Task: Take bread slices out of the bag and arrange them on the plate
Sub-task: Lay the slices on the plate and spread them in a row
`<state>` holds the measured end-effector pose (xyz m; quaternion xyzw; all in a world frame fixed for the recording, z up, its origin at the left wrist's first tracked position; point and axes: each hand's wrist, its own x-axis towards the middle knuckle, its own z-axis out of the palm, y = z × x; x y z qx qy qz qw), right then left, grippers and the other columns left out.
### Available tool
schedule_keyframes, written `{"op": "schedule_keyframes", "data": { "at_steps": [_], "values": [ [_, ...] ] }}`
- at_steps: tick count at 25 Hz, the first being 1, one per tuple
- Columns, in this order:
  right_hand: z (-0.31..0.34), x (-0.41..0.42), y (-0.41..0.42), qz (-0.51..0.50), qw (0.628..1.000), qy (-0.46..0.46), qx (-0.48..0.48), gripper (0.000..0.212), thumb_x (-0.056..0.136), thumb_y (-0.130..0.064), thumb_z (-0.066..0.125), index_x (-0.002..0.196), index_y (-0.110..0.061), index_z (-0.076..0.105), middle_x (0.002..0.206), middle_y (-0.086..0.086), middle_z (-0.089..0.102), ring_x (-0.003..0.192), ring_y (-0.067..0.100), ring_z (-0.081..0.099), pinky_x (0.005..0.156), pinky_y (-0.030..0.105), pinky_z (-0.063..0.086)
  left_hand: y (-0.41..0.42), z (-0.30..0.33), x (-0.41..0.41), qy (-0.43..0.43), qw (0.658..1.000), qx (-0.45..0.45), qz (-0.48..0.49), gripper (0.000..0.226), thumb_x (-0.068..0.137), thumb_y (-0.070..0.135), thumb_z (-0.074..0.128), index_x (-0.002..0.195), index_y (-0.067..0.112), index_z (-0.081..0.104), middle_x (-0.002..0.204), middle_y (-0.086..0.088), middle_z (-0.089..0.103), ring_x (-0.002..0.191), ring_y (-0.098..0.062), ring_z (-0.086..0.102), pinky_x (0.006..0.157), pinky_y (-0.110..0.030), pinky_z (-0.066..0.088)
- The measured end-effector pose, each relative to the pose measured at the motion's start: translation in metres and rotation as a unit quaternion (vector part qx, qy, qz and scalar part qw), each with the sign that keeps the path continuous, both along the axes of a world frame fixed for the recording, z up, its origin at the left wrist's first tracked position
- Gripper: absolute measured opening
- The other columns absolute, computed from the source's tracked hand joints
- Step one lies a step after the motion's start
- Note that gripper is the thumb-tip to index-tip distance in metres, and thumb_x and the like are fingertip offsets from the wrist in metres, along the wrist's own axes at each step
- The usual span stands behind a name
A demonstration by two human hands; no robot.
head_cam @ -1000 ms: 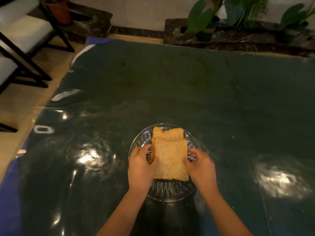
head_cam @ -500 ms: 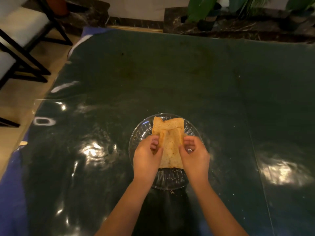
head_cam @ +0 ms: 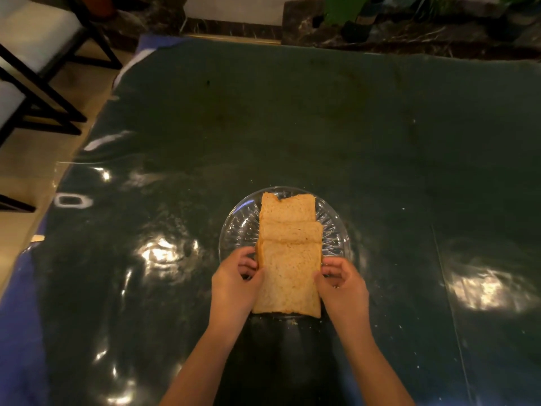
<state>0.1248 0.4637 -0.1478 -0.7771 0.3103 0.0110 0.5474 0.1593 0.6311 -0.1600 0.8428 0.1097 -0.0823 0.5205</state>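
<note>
Dark green glossy table [head_cam: 292,127] fills the view, with chairs [head_cam: 38,54] at far left and potted plants [head_cam: 351,13] beyond; a clear glass plate [head_cam: 240,227] sits near the front edge, carrying three overlapping bread slices [head_cam: 288,250] in a row; the left hand [head_cam: 234,285] and right hand [head_cam: 344,288] pinch the nearest slice [head_cam: 288,279] by its side edges, fingers curled narrow against it.

Your clear cut-glass plate [head_cam: 336,238] glints; the tan bread slices [head_cam: 288,273] on it look porous and matt, the dark green tabletop [head_cam: 292,127] beneath seemingly plastic-covered, glossy.
</note>
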Motion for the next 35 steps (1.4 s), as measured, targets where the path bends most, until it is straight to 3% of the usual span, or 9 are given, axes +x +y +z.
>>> {"op": "schedule_keyframes", "data": {
  "at_steps": [5, 9, 11, 14, 18, 21, 28, 32, 35],
  "values": [
    [-0.007, 0.001, -0.006, 0.024, 0.998, 0.026, -0.043, 0.026, 0.079, -0.02, 0.068, 0.102, -0.02, 0.057, 0.09, -0.004, 0.066, 0.072, 0.001, 0.06, 0.055, 0.013, 0.04, 0.002, -0.006, 0.006, 0.022, 1.0, 0.011, -0.008, 0.03, 0.073, 0.022, 0.074, 0.1, 0.027, 0.062, 0.082, 0.013, 0.063, 0.068, 0.002, 0.061, 0.056, -0.01, 0.047],
    [-0.002, 0.014, -0.015, 0.018, 0.997, -0.023, -0.068, 0.032, 0.086, -0.028, 0.059, 0.117, -0.022, 0.055, 0.111, -0.005, 0.057, 0.084, -0.004, 0.056, 0.067, 0.014, 0.042, -0.002, -0.002, 0.02, -0.004, 1.0, 0.012, 0.008, 0.047, 0.072, 0.033, 0.073, 0.115, 0.024, 0.057, 0.099, 0.012, 0.063, 0.083, -0.004, 0.061, 0.068, -0.016, 0.049],
    [0.004, 0.043, -0.029, 0.027, 0.998, -0.029, -0.047, 0.032, 0.091, -0.028, 0.048, 0.122, -0.022, 0.054, 0.119, 0.0, 0.06, 0.099, 0.008, 0.059, 0.084, 0.03, 0.05, -0.003, 0.002, 0.044, 0.041, 0.997, -0.01, -0.064, 0.059, 0.07, 0.032, 0.075, 0.123, 0.023, 0.051, 0.103, 0.016, 0.059, 0.096, -0.008, 0.059, 0.075, -0.021, 0.046],
    [0.013, 0.095, -0.043, 0.119, 0.991, 0.055, -0.025, 0.035, 0.094, -0.02, 0.042, 0.127, -0.012, 0.052, 0.127, 0.012, 0.059, 0.115, 0.027, 0.056, 0.101, 0.048, 0.044, -0.003, 0.008, 0.075, 0.138, 0.969, -0.066, -0.195, 0.06, 0.069, 0.02, 0.078, 0.123, 0.021, 0.052, 0.11, 0.008, 0.063, 0.104, -0.014, 0.06, 0.087, -0.033, 0.051],
    [0.014, 0.123, -0.037, 0.154, 0.979, 0.12, 0.057, 0.028, 0.09, -0.005, 0.042, 0.109, 0.006, 0.059, 0.115, 0.031, 0.061, 0.109, 0.042, 0.057, 0.086, 0.047, 0.051, 0.001, 0.001, 0.081, 0.139, 0.962, -0.094, -0.216, 0.063, 0.068, 0.014, 0.079, 0.122, 0.025, 0.051, 0.108, 0.013, 0.06, 0.101, -0.006, 0.057, 0.078, -0.022, 0.048],
    [0.013, 0.123, -0.036, 0.113, 0.982, 0.114, 0.101, 0.024, 0.09, -0.006, 0.044, 0.107, -0.006, 0.061, 0.098, 0.011, 0.062, 0.104, 0.031, 0.06, 0.081, 0.035, 0.051, 0.007, -0.005, 0.078, 0.126, 0.967, -0.115, -0.191, 0.067, 0.065, 0.014, 0.08, 0.119, 0.037, 0.046, 0.11, 0.021, 0.055, 0.1, 0.003, 0.052, 0.073, -0.017, 0.044],
    [-0.002, 0.129, -0.035, 0.067, 0.981, 0.068, 0.168, 0.029, 0.09, -0.007, 0.046, 0.115, -0.007, 0.059, 0.095, 0.005, 0.062, 0.086, 0.016, 0.058, 0.076, 0.032, 0.05, 0.009, -0.014, 0.078, 0.132, 0.959, -0.162, -0.194, 0.072, 0.068, 0.004, 0.078, 0.125, 0.033, 0.046, 0.119, 0.006, 0.059, 0.112, -0.014, 0.056, 0.092, -0.037, 0.05],
    [-0.006, 0.137, -0.042, 0.085, 0.99, 0.04, 0.102, 0.028, 0.088, 0.004, 0.039, 0.103, -0.002, 0.062, 0.107, 0.018, 0.066, 0.09, 0.027, 0.062, 0.084, 0.04, 0.05, 0.011, -0.018, 0.078, 0.119, 0.946, -0.196, -0.229, 0.07, 0.072, 0.001, 0.074, 0.124, 0.034, 0.041, 0.118, 0.006, 0.063, 0.109, -0.011, 0.06, 0.084, -0.03, 0.053],
    [-0.006, 0.152, -0.048, 0.135, 0.987, 0.07, 0.059, 0.028, 0.089, 0.004, 0.044, 0.11, 0.001, 0.062, 0.101, 0.021, 0.067, 0.075, 0.022, 0.062, 0.068, 0.029, 0.052, 0.011, -0.022, 0.079, 0.117, 0.941, -0.209, -0.239, 0.069, 0.073, 0.001, 0.073, 0.123, 0.035, 0.04, 0.112, 0.009, 0.067, 0.107, -0.014, 0.063, 0.084, -0.032, 0.055]
  ]
}}
